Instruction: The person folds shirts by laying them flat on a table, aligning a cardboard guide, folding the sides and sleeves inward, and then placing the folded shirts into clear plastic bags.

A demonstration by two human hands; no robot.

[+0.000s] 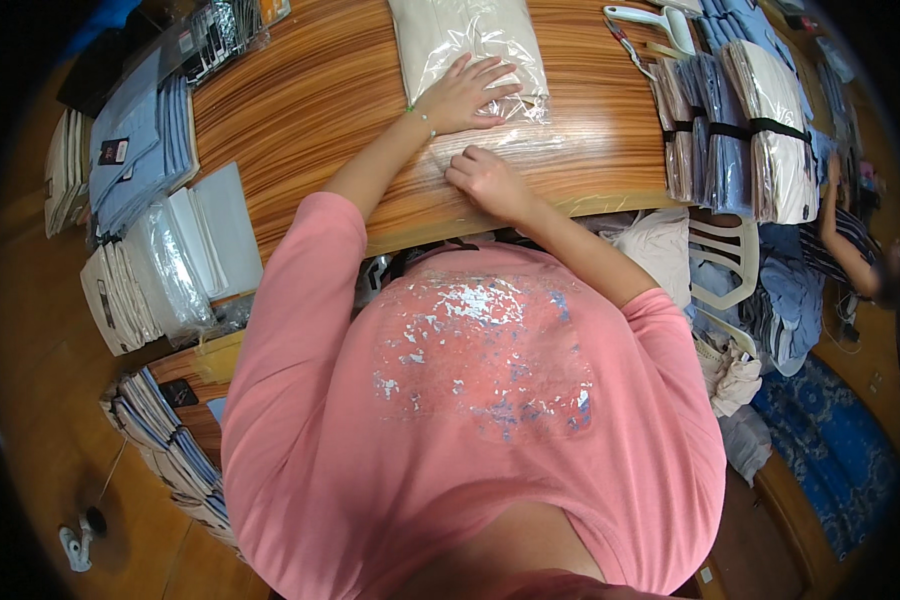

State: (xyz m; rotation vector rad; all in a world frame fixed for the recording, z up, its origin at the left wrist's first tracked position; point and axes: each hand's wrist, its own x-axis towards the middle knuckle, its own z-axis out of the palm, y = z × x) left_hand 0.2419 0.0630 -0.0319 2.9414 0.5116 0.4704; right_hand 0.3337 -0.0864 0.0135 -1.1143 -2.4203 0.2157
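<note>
A folded beige garment in a clear plastic bag [470, 30] lies on the wood-grain table at the top middle. My left hand [467, 97] rests flat on the bag's near part, fingers spread toward the right. Just below it, close to the table's front edge, my right hand [490, 184] is closed with its fingers curled in. Shiny clear plastic shows on the tabletop between the bag and my right hand. Whatever my right fingers hold, if anything, is hidden.
Bagged, strapped garment stacks [775, 130] stand at the table's right, near a white-handled tool [655, 20]. Folded blue shirts [145, 150] and beige stacks [120, 295] line the left. A white plastic chair [725, 262] with clothes stands at right; another person's arm [845, 240] shows beyond.
</note>
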